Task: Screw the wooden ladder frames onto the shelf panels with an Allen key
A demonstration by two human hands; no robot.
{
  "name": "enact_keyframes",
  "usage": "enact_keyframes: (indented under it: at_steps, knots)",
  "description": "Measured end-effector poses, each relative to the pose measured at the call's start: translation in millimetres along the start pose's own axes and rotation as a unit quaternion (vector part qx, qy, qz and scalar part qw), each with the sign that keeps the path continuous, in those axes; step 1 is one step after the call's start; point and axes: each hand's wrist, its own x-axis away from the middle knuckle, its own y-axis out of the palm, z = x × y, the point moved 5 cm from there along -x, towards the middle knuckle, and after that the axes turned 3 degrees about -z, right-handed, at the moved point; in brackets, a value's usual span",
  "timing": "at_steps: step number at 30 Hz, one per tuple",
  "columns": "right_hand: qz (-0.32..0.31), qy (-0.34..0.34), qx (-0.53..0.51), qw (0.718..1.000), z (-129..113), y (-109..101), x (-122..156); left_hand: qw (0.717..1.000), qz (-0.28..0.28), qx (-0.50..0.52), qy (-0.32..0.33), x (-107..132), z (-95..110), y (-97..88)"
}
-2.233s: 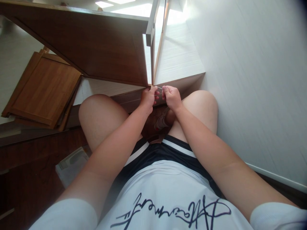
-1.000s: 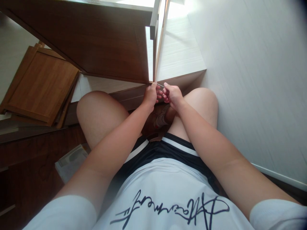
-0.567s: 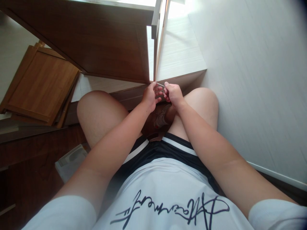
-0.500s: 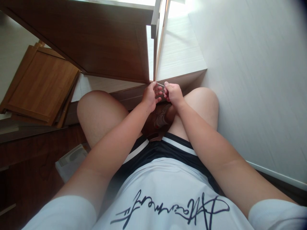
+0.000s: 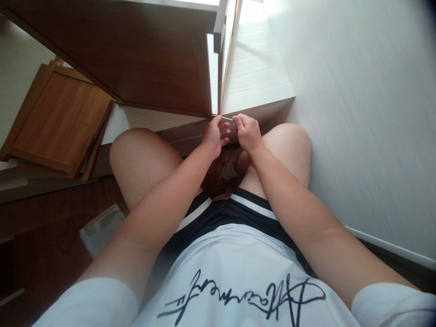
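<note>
With the clock centred on the hands and twelve pointing away from the body, the right hand [image 5: 248, 131] is mostly curled, its thumb and forefinger pinched on the right end of a thin metallic rod [image 5: 227, 118]. The rod points toward nine, its other end meeting the left hand [image 5: 214, 135], whose thumb and forefinger come together while the other fingers hang loosely parted; whether they grip the rod or steady something cannot be told. Those fingertips are hard by the lower corner of a large brown panel [image 5: 136, 59], which fills ten to twelve and screens off much behind it. At twelve a narrow upright strip [image 5: 220, 77] ends near the fingertips, with a grey bar end [image 5: 217, 40] above. A pale ledge [image 5: 259, 77] spreads at one to two. The bent knees close in on the hands, the left [image 5: 141, 152] at eight, the right [image 5: 289, 147] at four; a shoe [image 5: 230, 168] sits at six. Farther out, stacked brown panels [image 5: 61, 118] lie at nine, a clear box [image 5: 102, 227], partly hidden by the forearm, at eight, and a whitish wall [image 5: 361, 118] blocks three.
</note>
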Motion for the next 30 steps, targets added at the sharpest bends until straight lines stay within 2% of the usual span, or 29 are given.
enact_keyframes:
  at_steps: [7,12,19,23,26,28,30]
  knots:
    - [0.007,-0.005,0.019,1.0,-3.4,-1.9,0.7,1.0,0.009,-0.013,0.003,0.4,0.7,-1.0]
    - [-0.008,0.068,-0.104,0.992,1.0,7.6,1.1,1.0,0.009,-0.014,0.004,-1.4,0.0,-1.5]
    - [-0.06,0.21,-0.302,0.928,10.3,23.0,1.5,1.0,0.008,-0.018,0.0,-4.9,-1.8,-2.2]
    - [-0.095,0.266,-0.36,0.889,15.3,27.4,2.5,1.0,0.006,-0.018,0.005,-5.6,-2.1,-2.5]
    - [-0.118,0.28,-0.382,0.873,16.2,28.4,2.8,1.0,0.006,-0.018,0.005,-5.8,-2.4,-2.8]
    - [-0.124,0.27,-0.381,0.876,15.5,27.8,2.4,1.0,0.007,-0.021,0.004,-5.6,-2.3,-3.3]
    - [-0.11,0.239,-0.357,0.897,14.0,25.5,1.0,1.0,0.006,-0.027,0.006,-4.9,-1.8,-3.3]
